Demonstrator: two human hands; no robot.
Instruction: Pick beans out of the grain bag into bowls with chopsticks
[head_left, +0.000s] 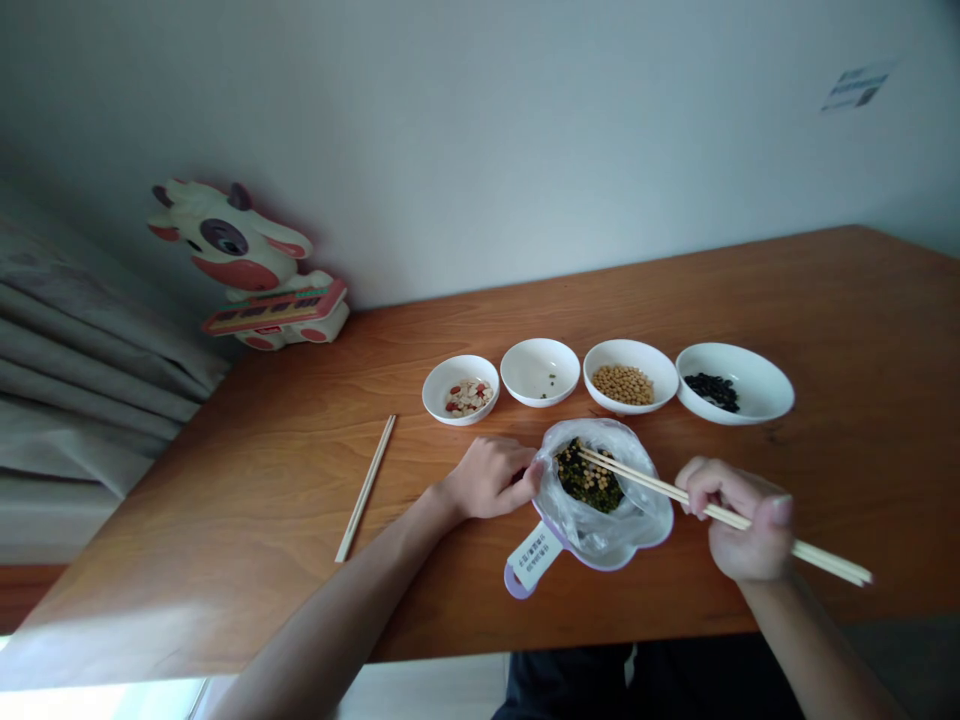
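My right hand [746,515] is closed round a pair of wooden chopsticks [664,487]. Their tips dip into a mix of dark green bits and yellow beans [589,478] in a clear plastic bag [637,510]. The bag lines a lilac-rimmed bowl [616,562] with a labelled handle [534,556]. At the bowl's left edge, my left hand [499,478] grips the rim with the bag, thumb in front. Behind it stand white bowls: one with sliced nuts [469,397], one with a few green specks [541,345], one with yellow beans [624,384], one with black beans [712,392].
A second pair of chopsticks [366,488] lies on the wooden table [285,520], left of my left forearm. A toy cow with a keyboard [274,310] stands at the far left by the wall. Grey curtains [82,380] hang beside the table's left side.
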